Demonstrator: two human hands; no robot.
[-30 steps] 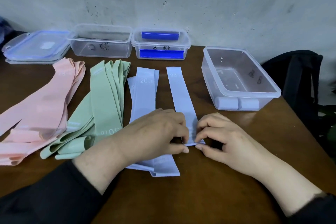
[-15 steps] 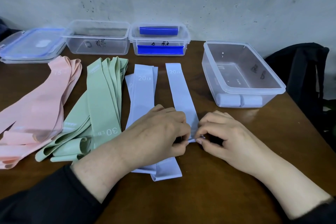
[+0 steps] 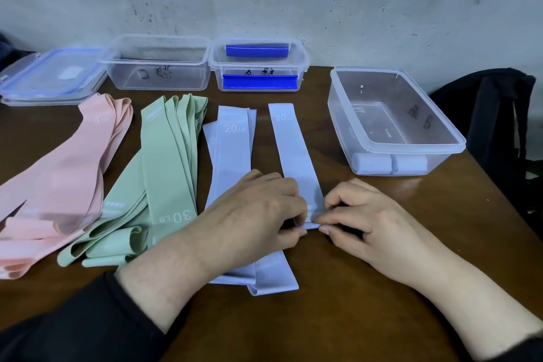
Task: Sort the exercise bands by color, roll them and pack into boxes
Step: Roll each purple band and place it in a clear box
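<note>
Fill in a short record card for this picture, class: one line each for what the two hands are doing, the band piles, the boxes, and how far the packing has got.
Hands: left hand and right hand pinch the near end of a single lilac band, starting a roll
Piles: pink bands, green bands, lilac stack
Boxes: right box holds two lilac rolls; middle box holds blue bands; clear box looks empty
Lids: stacked lids at far left
Progress: pink and green unrolled
</note>
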